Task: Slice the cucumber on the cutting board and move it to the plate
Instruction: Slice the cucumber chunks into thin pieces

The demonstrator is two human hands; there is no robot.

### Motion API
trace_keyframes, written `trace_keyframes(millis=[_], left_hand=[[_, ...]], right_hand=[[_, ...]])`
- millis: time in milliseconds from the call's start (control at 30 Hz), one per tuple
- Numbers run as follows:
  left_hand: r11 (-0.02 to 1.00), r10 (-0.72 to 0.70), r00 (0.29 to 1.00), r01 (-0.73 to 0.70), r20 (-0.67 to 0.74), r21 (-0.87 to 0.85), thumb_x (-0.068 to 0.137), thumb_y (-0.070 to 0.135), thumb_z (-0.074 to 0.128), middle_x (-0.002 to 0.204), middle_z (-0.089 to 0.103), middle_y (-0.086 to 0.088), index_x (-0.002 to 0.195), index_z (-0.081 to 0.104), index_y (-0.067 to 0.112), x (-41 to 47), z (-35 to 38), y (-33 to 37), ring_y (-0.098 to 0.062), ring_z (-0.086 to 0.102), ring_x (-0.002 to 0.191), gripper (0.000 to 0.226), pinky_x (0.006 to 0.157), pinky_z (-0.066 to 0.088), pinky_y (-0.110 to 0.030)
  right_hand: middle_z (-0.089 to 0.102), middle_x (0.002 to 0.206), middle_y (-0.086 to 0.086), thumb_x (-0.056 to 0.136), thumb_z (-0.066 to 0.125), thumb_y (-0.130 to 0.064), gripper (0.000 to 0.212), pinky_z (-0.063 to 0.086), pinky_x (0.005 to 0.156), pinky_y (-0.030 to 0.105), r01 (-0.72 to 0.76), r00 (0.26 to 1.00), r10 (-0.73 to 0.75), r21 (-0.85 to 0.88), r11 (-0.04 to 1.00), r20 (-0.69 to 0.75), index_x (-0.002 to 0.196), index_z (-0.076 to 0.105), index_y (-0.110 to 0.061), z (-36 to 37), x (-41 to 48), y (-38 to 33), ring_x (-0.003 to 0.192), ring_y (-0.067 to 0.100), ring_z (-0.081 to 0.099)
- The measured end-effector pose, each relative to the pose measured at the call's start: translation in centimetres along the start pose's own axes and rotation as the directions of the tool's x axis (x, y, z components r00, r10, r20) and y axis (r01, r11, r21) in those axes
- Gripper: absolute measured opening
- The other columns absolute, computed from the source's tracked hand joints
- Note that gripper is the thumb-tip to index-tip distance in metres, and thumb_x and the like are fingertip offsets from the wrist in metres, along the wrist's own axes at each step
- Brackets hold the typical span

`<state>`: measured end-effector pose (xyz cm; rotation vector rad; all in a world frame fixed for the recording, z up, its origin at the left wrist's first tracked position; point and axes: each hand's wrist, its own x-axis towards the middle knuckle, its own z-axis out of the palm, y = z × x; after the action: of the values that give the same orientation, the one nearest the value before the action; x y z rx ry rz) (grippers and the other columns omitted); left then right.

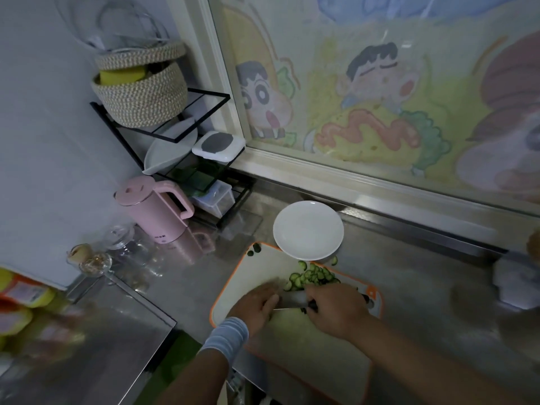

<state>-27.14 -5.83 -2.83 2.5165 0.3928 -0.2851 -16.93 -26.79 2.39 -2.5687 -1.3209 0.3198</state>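
Thin green cucumber slices [312, 277] lie heaped in the lower centre of the frame, on the far right part of a white, orange-rimmed cutting board [263, 267]. A round white plate [308, 229] sits just above them, overlapping the board's upper edge.

No text can be read with certainty. The pink kettle [157, 211] carries a small dark mark low on its body, near the base, but the characters are too small to tell. The yellow and orange packages [20, 293] at the left edge have printed labels, but these are blurred. The cutting board [251, 276] on the desk [423, 287] has an orange corner tab with a small pale sign, also not legible.
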Motion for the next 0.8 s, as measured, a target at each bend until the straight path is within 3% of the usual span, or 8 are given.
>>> trace_keyframes(millis=[100,167,267,367,433,533,667,800], left_hand=[[0.998,0.034,0.974,-0.043,-0.224,-0.035,0.095,0.049,0.03,0.129,0.056,0.008,0.125,0.059,0.027,-1.1,0.1,1.0,-0.011,0.047,0.12,0.047,0.103,0.03,-0.02],[0.99,0.14,0.973,-0.141,-0.182,0.007,0.092,0.053,0.025,0.119,0.063,0.006,0.115,0.065,0.025,-1.8,0.4,1.6,-0.014,0.054,0.111,0.054,0.096,0.036,-0.021],[0.997,-0.061,0.975,0.05,-0.213,-0.056,0.095,0.055,0.018,0.127,0.059,0.005,0.125,0.059,0.027,-1.6,-0.3,1.3,-0.018,0.05,0.119,0.057,0.104,0.031,-0.028],[0.858,-0.455,0.763,0.239,-0.459,-0.454,0.097,0.046,0.028,0.13,0.055,0.001,0.127,0.056,0.025,-1.6,-1.6,0.9,-0.02,0.049,0.12,0.047,0.103,0.033,-0.03],[0.849,-0.494,0.658,0.225,-0.568,-0.477,0.096,0.039,0.034,0.127,0.055,-0.002,0.124,0.057,0.021,-2.1,-1.8,1.3,-0.02,0.05,0.116,0.04,0.098,0.033,-0.027],[0.953,-0.227,0.742,0.036,-0.631,-0.3,0.091,0.031,0.042,0.121,0.058,0.005,0.117,0.06,0.024,-3.3,-0.7,2.5,-0.016,0.054,0.111,0.033,0.097,0.039,-0.028],[0.97,0.244,0.914,-0.229,-0.324,0.083,0.085,0.023,0.039,0.14,0.047,0.007,0.133,0.051,0.026,-3.9,2.3,3.1,-0.011,0.042,0.128,0.049,0.108,0.031,-0.025],[0.944,0.304,0.926,-0.262,-0.223,0.199,0.076,0.017,0.04,0.138,0.051,-0.001,0.128,0.057,0.017,-3.0,3.0,2.5,-0.017,0.052,0.121,0.055,0.101,0.039,-0.027]], right_hand=[[0.064,0.076,-0.001,0.081,0.049,-0.041,0.013,0.027,0.048,0.029,0.026,1.0,-0.027,0.026,0.999,0.004,0.083,0.053,-0.029,-0.3,-0.2,0.8,0.07,0.02,0.06],[0.062,0.074,-0.001,0.082,0.048,-0.041,0.014,0.024,0.048,0.03,0.032,0.999,-0.032,0.012,0.999,0.005,0.081,0.052,-0.027,-0.4,-0.3,1.0,0.066,0.018,0.057],[0.058,0.07,-0.001,0.085,0.048,-0.039,0.018,0.02,0.043,0.03,-0.004,1.0,0.004,0.035,0.999,0.006,0.08,0.05,-0.022,-0.2,-0.3,1.2,0.061,0.014,0.047],[0.056,0.069,0.0,0.087,0.048,-0.039,0.021,0.036,0.05,0.033,-0.095,0.995,0.093,0.113,0.989,0.025,0.078,0.052,-0.02,-0.1,0.0,1.8,0.063,0.016,0.051],[0.05,0.063,0.001,0.089,0.047,-0.036,0.026,0.03,0.05,0.033,-0.178,0.983,0.166,0.198,0.964,0.077,0.07,0.046,-0.017,-0.1,0.3,2.0,0.059,0.017,0.047],[0.047,0.063,0.002,0.089,0.044,-0.031,0.029,0.025,0.052,0.033,-0.339,0.937,0.292,0.301,0.891,0.191,0.064,0.038,-0.018,0.3,1.0,1.6,0.059,0.019,0.043],[0.063,0.087,0.009,0.092,0.039,-0.025,0.021,0.052,0.074,0.039,-0.451,0.88,0.337,0.361,0.816,0.336,0.081,0.056,-0.018,0.5,1.5,0.8,0.074,0.024,0.053],[0.064,0.107,0.023,0.096,0.037,-0.015,0.031,0.05,0.083,0.04,-0.482,0.859,0.354,0.352,0.802,0.37,0.104,0.062,0.001,0.7,1.7,0.1,0.089,0.032,0.061]])
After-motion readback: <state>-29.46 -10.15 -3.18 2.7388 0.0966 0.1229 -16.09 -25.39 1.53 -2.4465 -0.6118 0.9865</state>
